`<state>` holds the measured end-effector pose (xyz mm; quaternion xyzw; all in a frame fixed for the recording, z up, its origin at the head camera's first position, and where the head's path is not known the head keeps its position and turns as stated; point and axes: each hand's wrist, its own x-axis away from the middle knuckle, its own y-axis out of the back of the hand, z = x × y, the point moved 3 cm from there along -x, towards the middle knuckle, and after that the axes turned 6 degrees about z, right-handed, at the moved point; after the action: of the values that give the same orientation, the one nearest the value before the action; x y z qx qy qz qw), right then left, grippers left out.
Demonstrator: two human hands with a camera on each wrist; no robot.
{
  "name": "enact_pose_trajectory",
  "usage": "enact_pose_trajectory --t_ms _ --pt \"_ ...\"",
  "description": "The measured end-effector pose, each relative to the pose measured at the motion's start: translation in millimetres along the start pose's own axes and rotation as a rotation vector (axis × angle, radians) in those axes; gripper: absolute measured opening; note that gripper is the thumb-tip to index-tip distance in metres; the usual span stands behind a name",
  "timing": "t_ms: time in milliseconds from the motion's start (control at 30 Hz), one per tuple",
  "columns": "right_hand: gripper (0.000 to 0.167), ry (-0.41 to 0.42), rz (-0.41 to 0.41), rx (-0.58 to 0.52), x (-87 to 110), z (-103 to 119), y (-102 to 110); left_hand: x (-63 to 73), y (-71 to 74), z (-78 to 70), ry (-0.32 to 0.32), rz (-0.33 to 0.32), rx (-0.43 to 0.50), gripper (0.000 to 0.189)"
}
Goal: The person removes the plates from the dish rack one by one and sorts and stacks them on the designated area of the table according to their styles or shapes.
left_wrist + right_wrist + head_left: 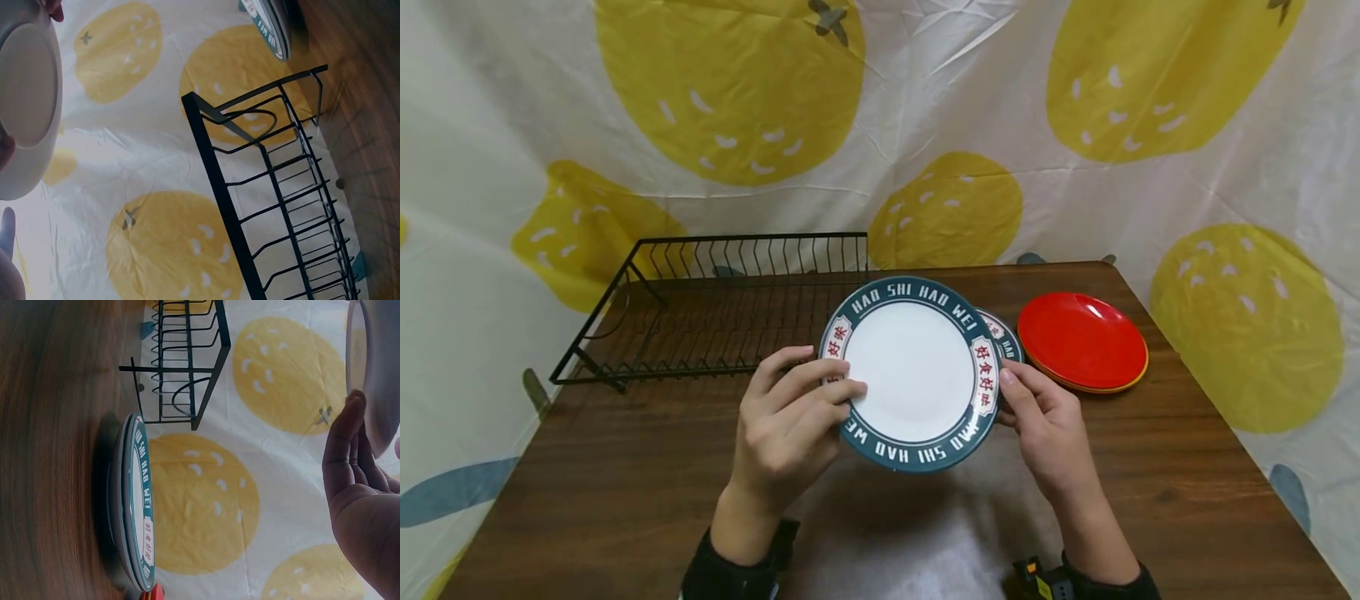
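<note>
A round white plate (917, 371) with a dark green lettered rim is held up above the table, its face toward me in the head view. My left hand (790, 417) grips its left edge, several fingers lying over the front. At the right edge my right hand (1048, 425) pinches the rim, thumb on the front and fingers behind. The plate's pale underside (28, 87) shows in the left wrist view. Behind the held plate, mostly hidden in the head view, a small stack of matching green-rimmed plates (139, 500) lies on the table.
Red plates (1082, 342) with a yellow edge lie stacked at the right rear of the wooden table (1150, 467). A black wire dish rack (700, 333) stands at the left rear. Behind the table hangs a lemon-print cloth (925, 108).
</note>
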<state>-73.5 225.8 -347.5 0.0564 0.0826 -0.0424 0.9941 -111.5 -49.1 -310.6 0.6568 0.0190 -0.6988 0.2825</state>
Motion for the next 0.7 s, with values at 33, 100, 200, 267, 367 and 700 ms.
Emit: enact_pose_trajectory --t_ms 33,100,200,267,367,700 --pt "0.038 -0.003 -0.002 0.005 0.1 -0.1 -0.3 0.4 -0.8 -0.1 0.003 0.004 0.000 0.024" --pt "0.037 -0.017 -0.009 0.021 0.3 -0.6 -0.6 1.0 -2.0 -0.4 0.008 0.013 -0.001 0.023" --pt "0.037 -0.030 -0.014 0.033 0.9 -0.7 -0.5 2.8 -3.8 -0.8 0.009 0.011 0.011 0.023" --pt "0.036 -0.027 -0.016 0.039 0.8 -0.3 -0.7 4.1 -4.5 -1.1 0.013 0.015 0.019 0.023" --pt "0.035 -0.020 -0.033 0.044 1.4 0.9 -0.7 5.6 -5.4 -1.6 0.025 0.030 0.036 0.024" --pt "0.033 -0.004 -0.092 0.005 4.2 4.4 -3.6 7.7 -7.1 -2.5 0.076 0.053 0.025 0.022"
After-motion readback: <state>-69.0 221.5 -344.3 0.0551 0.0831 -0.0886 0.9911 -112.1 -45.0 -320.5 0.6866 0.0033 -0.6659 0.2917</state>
